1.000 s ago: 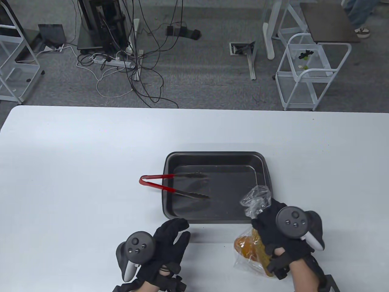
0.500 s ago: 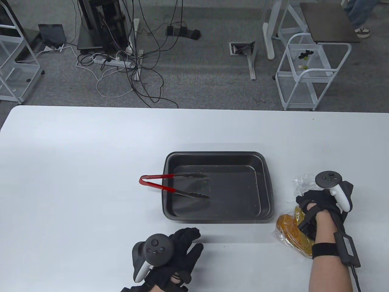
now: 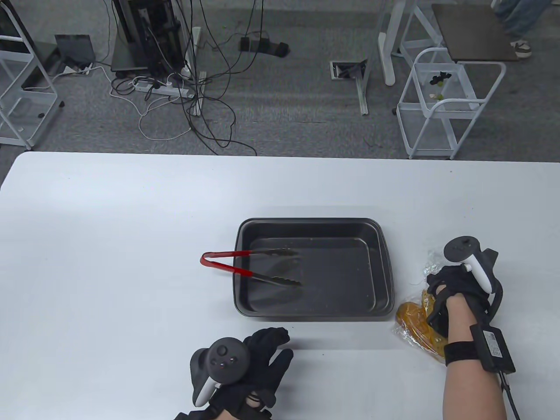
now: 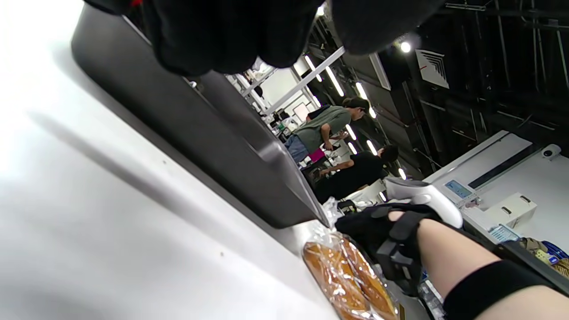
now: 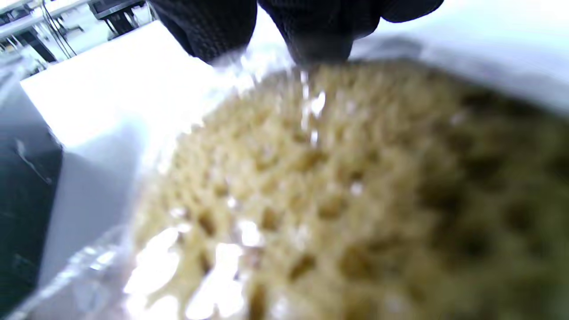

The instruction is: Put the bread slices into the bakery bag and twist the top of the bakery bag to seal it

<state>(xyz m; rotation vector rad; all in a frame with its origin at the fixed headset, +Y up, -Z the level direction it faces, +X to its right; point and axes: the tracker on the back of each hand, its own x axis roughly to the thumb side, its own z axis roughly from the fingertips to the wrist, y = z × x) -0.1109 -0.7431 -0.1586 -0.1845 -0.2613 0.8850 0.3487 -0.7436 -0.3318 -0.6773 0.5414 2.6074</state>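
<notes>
Table view has my right hand (image 3: 455, 288) curled around the gathered neck of the bakery bag (image 3: 415, 323), which lies on the table (image 3: 109, 245) just right of the baking tray (image 3: 313, 315), the bread slices (image 4: 351, 280) already inside. My left hand (image 3: 258, 363) rests near the table's front edge with fingers relaxed, holding nothing, and the tongs (image 3: 249, 267) lie across the tray's left rim. If I let go of the neck carelessly, I judge the thin film could spring back and unwind the twist; squeezing harder could crush the soft slices.
</notes>
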